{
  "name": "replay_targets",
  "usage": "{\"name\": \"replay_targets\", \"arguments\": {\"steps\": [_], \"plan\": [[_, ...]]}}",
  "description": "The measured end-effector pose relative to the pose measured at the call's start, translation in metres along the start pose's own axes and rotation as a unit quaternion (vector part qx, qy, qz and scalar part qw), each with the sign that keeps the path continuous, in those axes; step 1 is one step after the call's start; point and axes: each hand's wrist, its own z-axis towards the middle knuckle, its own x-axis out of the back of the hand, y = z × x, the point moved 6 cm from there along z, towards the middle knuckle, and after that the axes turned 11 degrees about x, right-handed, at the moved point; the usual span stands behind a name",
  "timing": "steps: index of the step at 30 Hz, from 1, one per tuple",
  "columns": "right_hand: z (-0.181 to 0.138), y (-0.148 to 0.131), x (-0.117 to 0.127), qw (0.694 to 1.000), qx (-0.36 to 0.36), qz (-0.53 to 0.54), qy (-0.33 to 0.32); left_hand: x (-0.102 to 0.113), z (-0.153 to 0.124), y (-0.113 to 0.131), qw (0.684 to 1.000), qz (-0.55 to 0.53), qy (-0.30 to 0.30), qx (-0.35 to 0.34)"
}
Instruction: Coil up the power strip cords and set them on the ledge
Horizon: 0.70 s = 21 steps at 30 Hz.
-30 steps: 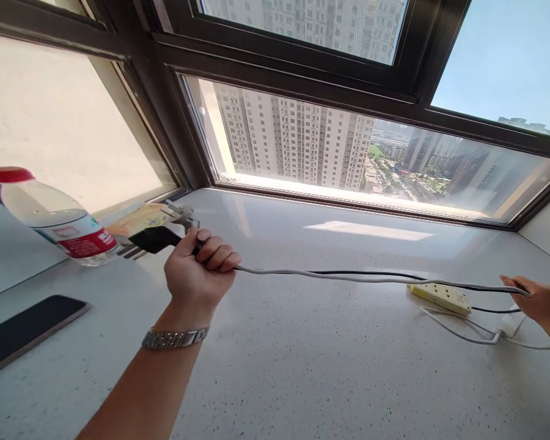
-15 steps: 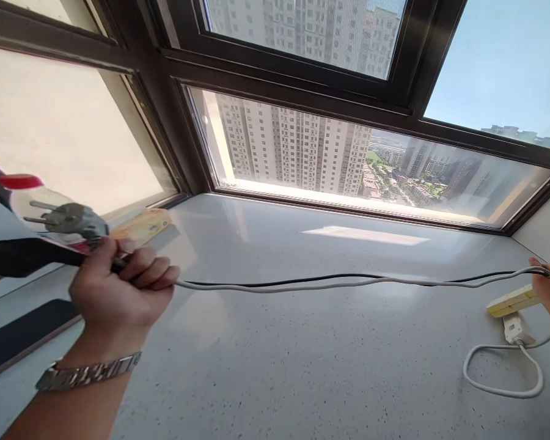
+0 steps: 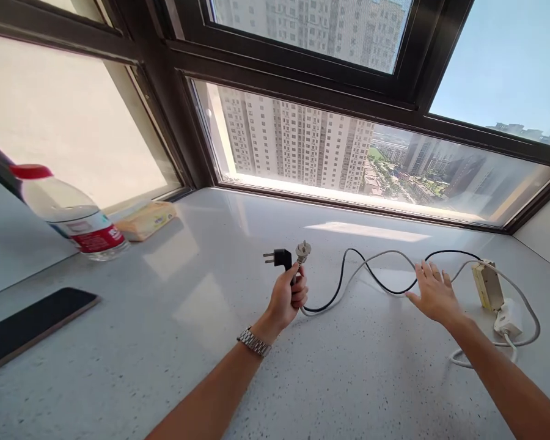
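Observation:
My left hand [image 3: 289, 298] is closed around the ends of two power cords, just below a black plug [image 3: 282, 258] and a grey plug [image 3: 303, 250]. The black plug's prongs point left, while the grey one faces up. From that fist a black cord [image 3: 342, 269] and a grey cord [image 3: 389, 252] run rightward in loose, crossing waves over the white countertop [image 3: 339, 379]. Spread flat over the cords, my right hand [image 3: 437, 296] has its fingers apart and grips nothing; some of the cords beneath it are hidden.
Right of my right hand are a yellowish box-shaped block [image 3: 488, 286] and a white connector [image 3: 508, 318] with looped grey cable. At left stand a red-capped bottle [image 3: 85, 226] and a tissue pack [image 3: 149, 221], with a dark phone [image 3: 32, 327] nearer. Windows [image 3: 293, 143] border the back.
My left hand has come right to the middle with the plugs. My right hand has let go of the cords and moved left; the taut cords now lie slack and wavy.

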Motion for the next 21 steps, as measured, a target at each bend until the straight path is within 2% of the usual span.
{"name": "replay_targets", "arguments": {"steps": [2,4,6,8,10,12,14,17,19,21], "plan": [[-0.005,-0.068,-0.001,0.99,0.102,0.088,0.037,-0.006,0.003,-0.013,0.999,0.037,-0.013,0.013],[-0.01,-0.128,0.003,0.966,0.177,0.15,0.111,-0.009,0.003,-0.023,0.998,0.06,-0.028,0.016],[-0.012,-0.173,0.006,0.931,0.253,0.212,0.155,-0.011,0.002,-0.031,0.996,0.07,-0.041,0.026],[-0.009,-0.2,0.003,0.894,0.32,0.27,0.157,-0.011,0.001,-0.036,0.995,0.076,-0.054,0.041],[-0.004,-0.207,-0.001,0.872,0.351,0.309,0.144,-0.011,0.001,-0.033,0.994,0.089,-0.051,0.032],[0.0,-0.202,-0.005,0.869,0.349,0.322,0.139,-0.008,0.0,-0.02,0.994,0.105,-0.028,-0.01],[0.003,-0.194,-0.004,0.878,0.33,0.314,0.147,-0.005,-0.002,-0.005,0.993,0.105,0.003,-0.058],[0.003,-0.192,0.0,0.894,0.313,0.28,0.157,-0.001,-0.007,0.006,0.992,0.087,0.023,-0.091],[0.004,-0.194,-0.001,0.91,0.297,0.257,0.137,0.001,-0.01,0.01,0.987,0.1,0.035,-0.119],[0.008,-0.192,-0.005,0.926,0.27,0.241,0.103,0.005,-0.014,0.018,0.973,0.131,0.061,-0.179]]}}
